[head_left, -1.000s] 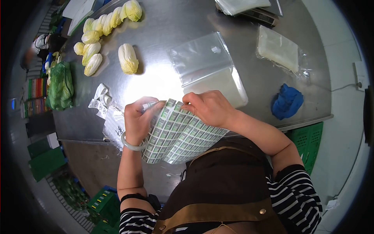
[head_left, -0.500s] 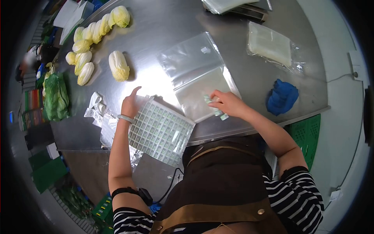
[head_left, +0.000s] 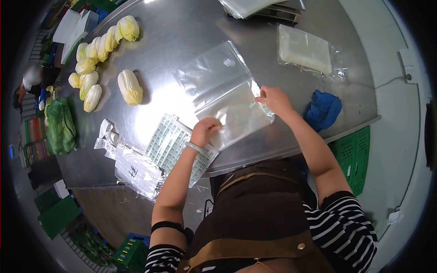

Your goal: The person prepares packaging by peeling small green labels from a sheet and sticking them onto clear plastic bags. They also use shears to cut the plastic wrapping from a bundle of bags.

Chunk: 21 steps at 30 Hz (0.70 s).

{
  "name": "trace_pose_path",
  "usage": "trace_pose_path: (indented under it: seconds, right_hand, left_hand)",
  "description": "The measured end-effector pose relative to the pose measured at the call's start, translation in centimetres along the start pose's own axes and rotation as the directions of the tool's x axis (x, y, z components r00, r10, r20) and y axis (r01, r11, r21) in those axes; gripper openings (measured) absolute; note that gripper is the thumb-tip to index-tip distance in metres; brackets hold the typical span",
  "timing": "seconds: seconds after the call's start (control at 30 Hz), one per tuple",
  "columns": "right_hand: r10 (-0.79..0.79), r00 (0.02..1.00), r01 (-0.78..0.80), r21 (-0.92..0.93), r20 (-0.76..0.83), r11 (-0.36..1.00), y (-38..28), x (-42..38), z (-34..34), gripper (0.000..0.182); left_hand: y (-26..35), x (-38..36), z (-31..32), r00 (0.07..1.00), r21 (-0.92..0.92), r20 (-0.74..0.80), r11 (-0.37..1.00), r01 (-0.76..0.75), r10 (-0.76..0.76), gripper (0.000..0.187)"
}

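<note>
A clear flat plastic bag (head_left: pixel 239 118) lies on the steel table in front of me, on top of another clear bag (head_left: pixel 211 82) with a small white label. My left hand (head_left: pixel 206 131) is closed in a pinch over the near bag's left edge; whatever its fingertips hold is hidden. At the bag's right edge, my right hand (head_left: pixel 274 101) pinches a short strip of pale green and white labels (head_left: pixel 263 109), partly covered by the fingers. The sheet of many small green-and-white labels (head_left: pixel 167 144) lies beneath my left wrist and forearm.
Several napa cabbages (head_left: pixel 130 87) lie at the far left. A pack of clear bags (head_left: pixel 304 49) and a crumpled blue plastic piece (head_left: pixel 323 110) are on the right. White label tape (head_left: pixel 107 136) and silvery wrapping (head_left: pixel 136 170) are at left. A person (head_left: pixel 34 77) is in the left background.
My left hand has left the label sheet's upper corner and come right to the bag's left edge. My right hand has moved up and right with the labels to the bag's right edge.
</note>
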State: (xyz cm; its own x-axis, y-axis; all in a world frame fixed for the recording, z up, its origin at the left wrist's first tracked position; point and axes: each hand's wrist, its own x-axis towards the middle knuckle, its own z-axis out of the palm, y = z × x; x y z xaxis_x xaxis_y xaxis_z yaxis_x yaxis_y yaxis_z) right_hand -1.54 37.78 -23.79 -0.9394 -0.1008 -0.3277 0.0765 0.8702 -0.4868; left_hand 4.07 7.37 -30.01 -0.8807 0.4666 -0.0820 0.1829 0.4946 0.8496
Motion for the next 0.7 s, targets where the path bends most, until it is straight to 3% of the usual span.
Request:
trace_pose_path:
  seconds: [0.03,0.1,0.13,0.2,0.27,0.3,0.33,0.37,0.4,0.5,0.57,0.63,0.67,0.7]
  right_hand:
    - [0.042,0.995,-0.063,0.243,0.088,0.968,-0.5,-0.4,-1.1,0.029]
    - [0.062,0.961,-0.228,0.644,0.271,0.73,-1.3,-1.0,-2.9,0.027]
    - [0.029,0.962,-0.198,0.622,0.27,0.757,-1.1,-0.8,-2.7,0.027]
    - [-0.033,0.96,-0.141,0.585,0.277,0.799,-0.4,-0.5,-1.0,0.025]
    - [-0.058,0.988,0.018,0.271,0.141,0.963,0.2,0.1,2.3,0.024]
    - [-0.094,0.993,0.088,0.088,0.075,0.992,0.3,0.6,3.3,0.024]
    - [-0.149,0.988,0.151,-0.039,0.043,0.988,0.3,0.8,3.5,0.024]
    - [-0.204,0.979,0.204,-0.166,0.018,0.965,0.3,1.0,3.7,0.025]
    - [-0.259,0.966,0.249,-0.291,0.002,0.924,0.1,1.1,3.7,0.025]
    - [-0.083,0.996,0.07,-0.392,-0.016,0.917,0.3,1.8,1.9,0.029]
    - [-0.028,0.998,0.027,0.021,0.058,0.999,0.0,1.4,-0.3,0.03]
    - [-0.039,0.986,-0.029,0.393,0.162,0.919,-0.7,1.3,-1.9,0.03]
    - [-0.064,0.975,-0.065,0.548,0.214,0.834,-1.0,0.9,-2.3,0.03]
    - [-0.095,0.961,-0.113,0.684,0.259,0.72,-1.1,0.5,-2.3,0.03]
  left_hand:
    - [0.0,-0.1,-0.2,0.993,-0.143,-0.035,0.984,0.104,-0.11,0.016]
    - [-0.9,0.6,-2.0,0.93,-0.283,-0.119,0.91,0.304,-0.347,0.019]
    - [0.0,1.5,-3.3,0.745,-0.647,-0.288,0.696,0.311,-0.601,0.029]
    - [0.5,2.6,-5.6,0.436,-0.598,-0.679,0.79,0.139,-0.591,0.023]
    - [1.3,1.9,-4.7,0.623,-0.18,-0.736,0.963,0.199,-0.266,0.018]
    - [3.3,1.1,-4.0,0.846,-0.277,-0.401,0.927,0.254,-0.352,0.022]
    - [2.5,0.4,-3.0,0.984,-0.151,-0.027,0.974,0.171,-0.177,0.031]
    - [0.8,-0.1,-1.5,0.968,0.151,0.086,0.958,-0.245,0.234,0.044]
    - [3.6,-0.4,-1.8,0.974,0.372,0.218,0.917,-0.143,0.063,0.038]
    - [-0.2,-0.5,-0.4,0.998,0.095,0.051,0.995,-0.041,0.036,0.016]
    - [0.7,-0.2,-0.7,0.999,-0.015,-0.029,0.999,0.042,-0.043,0.007]
    - [0.3,0.4,-2.4,0.927,-0.248,-0.177,0.927,0.282,-0.33,0.006]
    - [-0.1,0.8,-3.4,0.856,-0.369,-0.212,0.85,0.377,-0.472,0.006]
    - [0.3,1.4,-4.6,0.692,-0.536,-0.451,0.791,0.295,-0.564,0.005]
